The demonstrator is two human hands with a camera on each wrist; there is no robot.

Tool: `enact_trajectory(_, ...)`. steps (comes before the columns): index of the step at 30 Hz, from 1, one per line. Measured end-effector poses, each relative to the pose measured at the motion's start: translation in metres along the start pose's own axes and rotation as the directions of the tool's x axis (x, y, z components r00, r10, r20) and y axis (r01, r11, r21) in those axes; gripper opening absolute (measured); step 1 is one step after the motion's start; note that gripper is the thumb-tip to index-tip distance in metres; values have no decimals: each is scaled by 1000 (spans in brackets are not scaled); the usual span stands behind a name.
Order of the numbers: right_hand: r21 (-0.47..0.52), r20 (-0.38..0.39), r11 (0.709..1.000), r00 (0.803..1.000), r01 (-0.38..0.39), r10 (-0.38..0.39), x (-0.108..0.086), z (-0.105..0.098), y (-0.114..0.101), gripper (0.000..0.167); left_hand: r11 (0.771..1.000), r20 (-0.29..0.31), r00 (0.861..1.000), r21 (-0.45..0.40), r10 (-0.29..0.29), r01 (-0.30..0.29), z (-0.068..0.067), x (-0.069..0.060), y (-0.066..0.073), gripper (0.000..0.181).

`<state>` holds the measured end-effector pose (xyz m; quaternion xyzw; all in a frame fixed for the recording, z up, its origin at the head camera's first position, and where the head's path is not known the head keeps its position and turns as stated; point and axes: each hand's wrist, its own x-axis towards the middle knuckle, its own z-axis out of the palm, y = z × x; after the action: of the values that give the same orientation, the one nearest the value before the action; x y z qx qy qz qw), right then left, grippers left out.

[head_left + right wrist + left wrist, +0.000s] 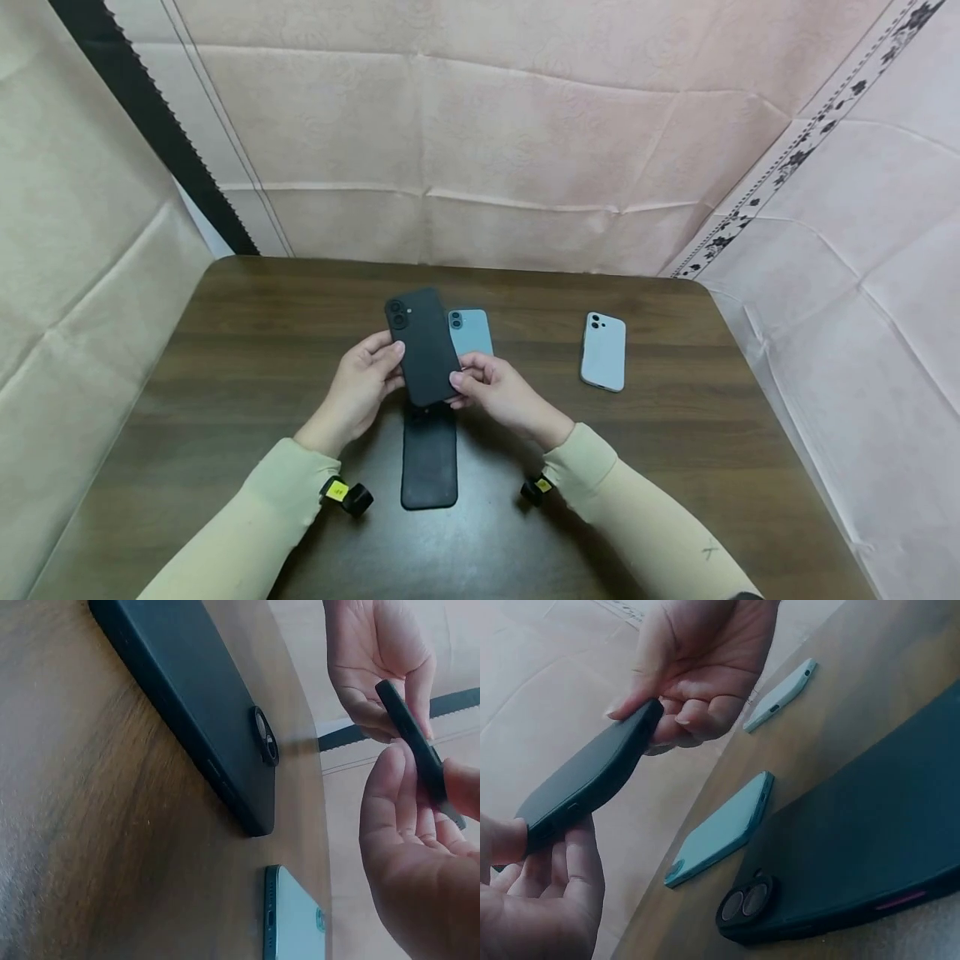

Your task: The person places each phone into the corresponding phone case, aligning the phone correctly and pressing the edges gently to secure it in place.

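Both hands hold a matte black phone (426, 354) above the table, its back with two round lenses facing up in the head view. My left hand (358, 382) grips its left edge with the thumb on the back. At the lower right corner, my right hand (501, 390) pinches it between thumb and fingers, as the left wrist view also shows on the phone (592, 776). Below lies another black phone (429, 467), its camera ring (264, 736) visible in the right wrist view. Partly hidden behind the held phone is a light blue phone (471, 330).
A pale blue-white phone (604, 353) lies apart on the right side of the brown wooden table (247, 367). Light cloth (517, 150) hangs behind the table's far edge and at both sides. Each wrist wears a small black camera (357, 499).
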<state>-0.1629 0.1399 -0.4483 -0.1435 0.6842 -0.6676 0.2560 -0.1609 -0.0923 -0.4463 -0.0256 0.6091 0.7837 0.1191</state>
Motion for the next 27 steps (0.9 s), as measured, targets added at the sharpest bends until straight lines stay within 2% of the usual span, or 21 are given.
enact_trajectory(4,-2,-16,1000,1000,-7,7,1,1,-1,32,1000,-5,1000,0,-9,9,-2,-1,-1,40)
enact_trajectory(9,48,-46,999,999,-12,15,0,0,-4,33,999,4,999,27,-41,40,-1,-3,-1,42)
enact_trajectory(18,67,-42,997,999,-32,35,-2,-1,-7,29,997,39,998,66,-52,50,1,-4,-2,47)
enact_trajectory(23,71,-28,997,999,-42,44,-2,0,-8,26,994,35,997,83,-68,65,1,-4,-3,49)
enact_trajectory(27,86,-57,995,997,-46,51,-1,1,-7,25,994,45,996,84,-73,69,2,-4,-2,50)
